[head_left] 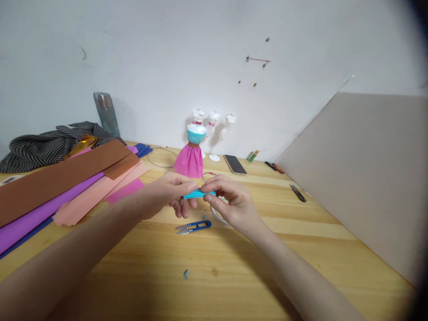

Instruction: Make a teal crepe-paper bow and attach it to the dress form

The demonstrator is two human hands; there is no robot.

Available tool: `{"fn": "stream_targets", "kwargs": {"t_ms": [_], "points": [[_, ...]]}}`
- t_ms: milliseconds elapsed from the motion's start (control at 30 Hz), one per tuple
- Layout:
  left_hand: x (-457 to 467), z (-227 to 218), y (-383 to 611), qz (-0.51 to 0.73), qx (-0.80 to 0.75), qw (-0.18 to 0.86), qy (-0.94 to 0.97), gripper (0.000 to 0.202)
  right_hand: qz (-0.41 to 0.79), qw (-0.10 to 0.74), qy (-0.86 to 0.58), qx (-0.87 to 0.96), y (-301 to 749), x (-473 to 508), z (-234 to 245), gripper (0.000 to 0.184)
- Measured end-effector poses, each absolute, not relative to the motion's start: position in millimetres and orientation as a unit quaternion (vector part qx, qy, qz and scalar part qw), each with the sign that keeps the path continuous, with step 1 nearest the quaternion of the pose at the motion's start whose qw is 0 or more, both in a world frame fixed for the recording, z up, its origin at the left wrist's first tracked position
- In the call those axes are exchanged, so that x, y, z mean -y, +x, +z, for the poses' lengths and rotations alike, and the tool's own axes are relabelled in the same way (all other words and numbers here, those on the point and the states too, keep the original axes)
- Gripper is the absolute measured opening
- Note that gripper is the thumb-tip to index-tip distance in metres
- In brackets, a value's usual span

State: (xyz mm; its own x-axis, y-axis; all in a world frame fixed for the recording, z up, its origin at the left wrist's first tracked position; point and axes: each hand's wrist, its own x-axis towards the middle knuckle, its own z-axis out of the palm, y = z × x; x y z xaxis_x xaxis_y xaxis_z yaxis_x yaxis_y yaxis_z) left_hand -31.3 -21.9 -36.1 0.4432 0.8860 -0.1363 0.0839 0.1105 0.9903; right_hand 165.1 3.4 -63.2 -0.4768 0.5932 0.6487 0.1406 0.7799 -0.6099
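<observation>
Between my two hands is a narrow folded strip of turquoise paper or fabric (197, 194), held level above the table. My left hand (174, 191) pinches its left end, thumb on top and fingers below. Thumb and fingertips of my right hand (232, 200) close on the right end. Below the strip lie blue-handled thread snips (194, 227), blades pointing left. A white ring-shaped roll (219, 216) is partly hidden behind my right hand. Just beyond my hands stands a small dress form in a turquoise top and pink skirt (190, 161) with a brown waistband.
Brown, purple, peach and pink sheets (67, 183) spread across the left side, near a striped cloth (50, 142) and a bottle (107, 115). White mini mannequins (214, 118), a phone (235, 164), a green-labelled vial (253, 156) and a cutter (297, 193) stand or lie farther back. Turquoise scraps (185, 274) lie in front.
</observation>
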Motion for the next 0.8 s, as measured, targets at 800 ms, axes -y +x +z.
{"fn": "stream_targets", "kwargs": {"t_ms": [800], "points": [[20.9,-36.6,-27.5,0.337,-0.411,0.612,0.586,0.038,0.111,0.455,-0.18,0.865,164.5,3.5,-59.6,0.015]]}}
